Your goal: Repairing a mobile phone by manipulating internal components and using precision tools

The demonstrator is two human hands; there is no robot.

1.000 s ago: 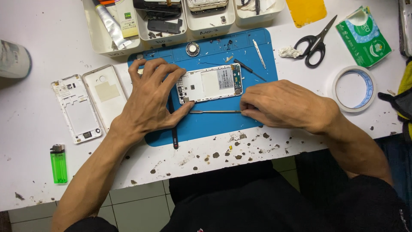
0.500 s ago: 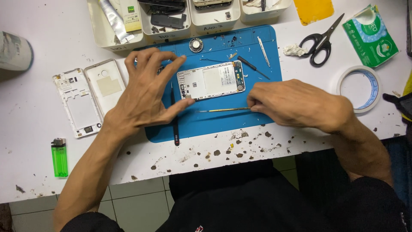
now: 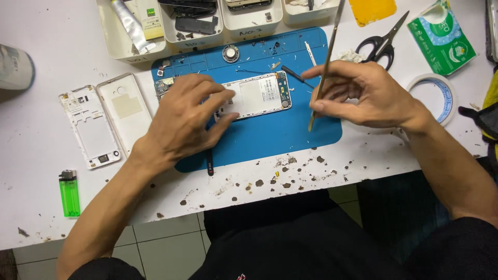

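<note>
Behind mat, trays [image 3: 132, 49], tube [image 3: 127, 23], parts [image 3: 194, 25]

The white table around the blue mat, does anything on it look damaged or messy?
Yes. The white table is pitted with dark chips and specks along its front edge, below the blue mat, thickest between the left hand and right hand. Small debris litters the mat too.

Our forearms are bare, our left hand [image 3: 181, 122] and right hand [image 3: 358, 93] ungloved; we wear dark clothing.
</note>
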